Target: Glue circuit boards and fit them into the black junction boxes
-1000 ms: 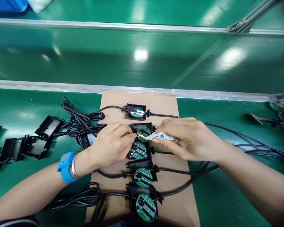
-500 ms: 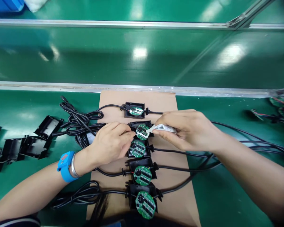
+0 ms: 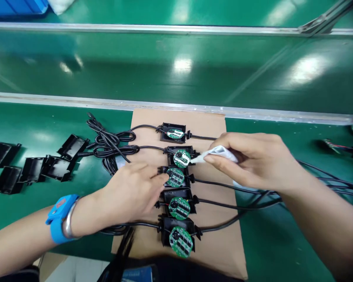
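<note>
My right hand (image 3: 253, 162) grips a crumpled white squeeze tube (image 3: 223, 153), its nozzle at the right edge of the second circuit board (image 3: 181, 158) from the back. White paste lies in a loop on that round green board. My left hand (image 3: 135, 190) is closed at the left edge of the third circuit board (image 3: 176, 177), index fingertip on it and thumb hidden. That board bears no visible paste. White paste also marks the farthest board (image 3: 175, 134). Nearer me, two more boards (image 3: 179, 207) rest at black cases (image 3: 176, 192) with cables.
The cases stand in a column on a cardboard sheet (image 3: 214, 250). Coiled black cables (image 3: 114, 143) and several black cases (image 3: 32, 169) lie to the left. More cables (image 3: 320, 172) run right. A metal rail (image 3: 106, 102) crosses behind; a blue bin (image 3: 17, 8) sits back left.
My left hand has moved from the second board toward me to the third. More paste lies on the second board, and the tube has shifted to its right edge. The view has shifted slightly.
</note>
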A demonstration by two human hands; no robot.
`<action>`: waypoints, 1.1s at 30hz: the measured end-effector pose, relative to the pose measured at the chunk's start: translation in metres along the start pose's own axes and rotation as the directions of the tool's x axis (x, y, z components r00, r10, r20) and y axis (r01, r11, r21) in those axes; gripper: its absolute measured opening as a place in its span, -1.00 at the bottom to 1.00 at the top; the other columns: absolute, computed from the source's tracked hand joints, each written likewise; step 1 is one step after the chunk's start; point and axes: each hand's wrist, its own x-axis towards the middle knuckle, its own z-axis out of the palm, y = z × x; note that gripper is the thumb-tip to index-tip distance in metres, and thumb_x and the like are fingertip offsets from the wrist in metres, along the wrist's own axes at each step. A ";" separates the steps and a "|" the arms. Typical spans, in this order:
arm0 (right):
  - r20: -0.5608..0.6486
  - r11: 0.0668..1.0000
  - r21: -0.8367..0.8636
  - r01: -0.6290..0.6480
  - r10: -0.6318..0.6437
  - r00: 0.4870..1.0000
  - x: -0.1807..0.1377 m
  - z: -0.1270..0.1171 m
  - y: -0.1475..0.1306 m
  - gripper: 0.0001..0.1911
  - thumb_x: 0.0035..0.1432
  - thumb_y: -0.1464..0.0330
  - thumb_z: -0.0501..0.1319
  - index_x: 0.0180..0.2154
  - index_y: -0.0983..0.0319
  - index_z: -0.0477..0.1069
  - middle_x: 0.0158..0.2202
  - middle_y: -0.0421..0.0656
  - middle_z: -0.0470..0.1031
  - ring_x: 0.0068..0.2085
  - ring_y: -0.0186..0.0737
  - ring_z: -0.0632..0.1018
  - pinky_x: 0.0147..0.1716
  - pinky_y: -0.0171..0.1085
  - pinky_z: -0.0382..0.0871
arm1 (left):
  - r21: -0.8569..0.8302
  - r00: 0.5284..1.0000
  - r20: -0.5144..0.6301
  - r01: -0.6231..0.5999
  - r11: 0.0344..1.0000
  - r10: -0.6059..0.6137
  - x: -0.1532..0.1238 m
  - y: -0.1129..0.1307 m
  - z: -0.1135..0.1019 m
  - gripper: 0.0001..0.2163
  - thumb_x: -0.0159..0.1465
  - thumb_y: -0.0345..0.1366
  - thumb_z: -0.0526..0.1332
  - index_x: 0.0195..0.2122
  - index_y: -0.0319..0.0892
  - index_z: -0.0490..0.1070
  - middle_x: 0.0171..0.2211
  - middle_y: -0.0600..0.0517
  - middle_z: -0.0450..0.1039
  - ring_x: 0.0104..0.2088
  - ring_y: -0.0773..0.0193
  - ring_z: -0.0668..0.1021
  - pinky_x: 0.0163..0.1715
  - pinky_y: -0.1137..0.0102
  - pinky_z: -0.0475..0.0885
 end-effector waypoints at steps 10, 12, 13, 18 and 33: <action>0.196 0.969 0.066 0.239 -0.247 0.949 0.017 0.042 -0.024 -0.78 0.36 0.33 0.09 -0.36 0.25 0.33 -0.46 -0.17 0.39 -0.45 -0.30 0.39 -0.45 -0.30 0.22 | 0.040 0.951 0.293 0.086 0.995 -0.094 -0.035 0.049 0.028 -0.38 0.23 -0.44 0.06 0.34 -0.40 0.06 -0.30 -0.09 0.56 -0.38 0.13 0.59 -0.42 0.24 0.51; 0.212 0.964 0.050 0.261 -0.265 0.941 0.020 0.045 -0.024 -0.79 0.36 0.35 0.09 -0.36 0.25 0.33 -0.47 -0.17 0.39 -0.45 -0.29 0.39 -0.45 -0.29 0.20 | 0.034 0.946 0.312 0.086 0.996 -0.092 -0.036 0.049 0.030 -0.38 0.23 -0.44 0.07 0.34 -0.41 0.06 -0.29 -0.11 0.57 -0.36 0.12 0.60 -0.37 0.23 0.51; 0.220 0.962 0.047 0.268 -0.272 0.937 0.021 0.045 -0.024 -0.79 0.36 0.35 0.09 -0.36 0.25 0.33 -0.47 -0.18 0.38 -0.45 -0.29 0.38 -0.45 -0.29 0.20 | 0.029 0.943 0.320 0.089 0.996 -0.093 -0.036 0.049 0.030 -0.38 0.22 -0.43 0.07 0.34 -0.42 0.06 -0.28 -0.12 0.57 -0.35 0.12 0.60 -0.35 0.23 0.52; 0.260 0.958 0.023 0.287 -0.283 0.923 0.023 0.044 -0.027 -0.78 0.36 0.35 0.07 -0.38 0.23 0.29 -0.49 -0.20 0.33 -0.46 -0.30 0.34 -0.46 -0.30 0.17 | 0.025 0.937 0.335 0.099 0.995 -0.101 -0.037 0.048 0.031 -0.35 0.22 -0.44 0.07 0.36 -0.41 0.02 -0.27 -0.13 0.58 -0.34 0.12 0.61 -0.35 0.25 0.51; 0.232 0.956 0.013 0.292 -0.287 0.929 0.022 0.038 -0.029 -0.77 0.35 0.33 0.08 -0.40 0.22 0.27 -0.51 -0.22 0.31 -0.48 -0.32 0.30 -0.46 -0.34 0.18 | -0.058 0.912 0.372 0.209 0.976 -0.173 -0.033 0.043 0.031 -0.37 0.26 -0.40 0.08 0.37 -0.34 0.01 -0.24 -0.11 0.59 -0.33 0.09 0.63 -0.39 0.22 0.55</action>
